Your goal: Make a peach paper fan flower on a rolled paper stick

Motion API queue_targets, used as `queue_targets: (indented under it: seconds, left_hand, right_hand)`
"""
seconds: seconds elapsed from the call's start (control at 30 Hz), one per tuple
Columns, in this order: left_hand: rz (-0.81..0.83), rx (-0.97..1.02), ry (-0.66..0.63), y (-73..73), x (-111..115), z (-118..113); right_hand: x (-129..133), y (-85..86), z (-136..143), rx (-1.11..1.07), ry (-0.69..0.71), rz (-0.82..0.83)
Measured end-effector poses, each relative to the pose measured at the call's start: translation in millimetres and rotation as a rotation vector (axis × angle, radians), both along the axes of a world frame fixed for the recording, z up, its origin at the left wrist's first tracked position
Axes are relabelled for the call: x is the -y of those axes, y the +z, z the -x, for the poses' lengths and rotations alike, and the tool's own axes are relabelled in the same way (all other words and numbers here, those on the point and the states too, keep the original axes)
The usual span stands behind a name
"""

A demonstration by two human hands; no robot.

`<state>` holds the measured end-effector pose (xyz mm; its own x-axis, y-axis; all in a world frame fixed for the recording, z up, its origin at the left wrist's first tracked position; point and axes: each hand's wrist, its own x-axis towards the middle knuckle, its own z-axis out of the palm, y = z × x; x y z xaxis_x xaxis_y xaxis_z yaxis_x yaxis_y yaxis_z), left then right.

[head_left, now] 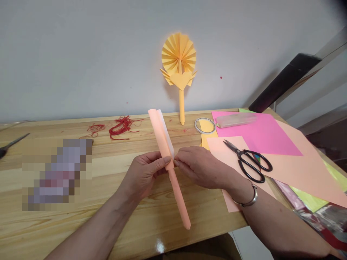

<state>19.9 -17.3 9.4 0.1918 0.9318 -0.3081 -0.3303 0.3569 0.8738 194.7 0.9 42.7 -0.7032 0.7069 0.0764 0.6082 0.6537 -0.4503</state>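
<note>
A peach paper piece, a folded strip (158, 133) set on a rolled paper stick (180, 200), is held tilted over the table. My left hand (148, 169) grips it at the join, thumb on the front of the folded strip. At the right edge of that strip, my right hand (199, 164) pinches with its fingertips, close to a white strip (166, 133) along the fold. Whatever lies between those right fingertips is too small to make out. Behind, a finished yellow paper fan (179, 54) with a heart and a rolled handle leans on the wall.
Black-handled scissors (248, 160) lie on peach paper at the right. Beside them are a tape roll (205, 125), a pink sheet (260, 133) and a translucent case (235, 120). Red threads (121, 127) lie at back left, with a blurred-out object (59, 173) nearer and a dark tool (12, 144) far left.
</note>
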Motion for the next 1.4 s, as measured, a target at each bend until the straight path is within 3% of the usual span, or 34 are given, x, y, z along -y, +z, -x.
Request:
queue_targets:
  seconds: [0.9, 1.4]
  left_hand:
    - [0.024, 0.115, -0.052, 0.1, -0.8, -0.3]
    - [-0.002, 0.098, -0.068, -1.8, -0.6, -0.1]
  right_hand:
    - [-1.5, 0.1, -4.1, -0.050, 0.005, 0.125]
    - [-0.4, 1.1, -4.1, -0.049, 0.015, 0.106]
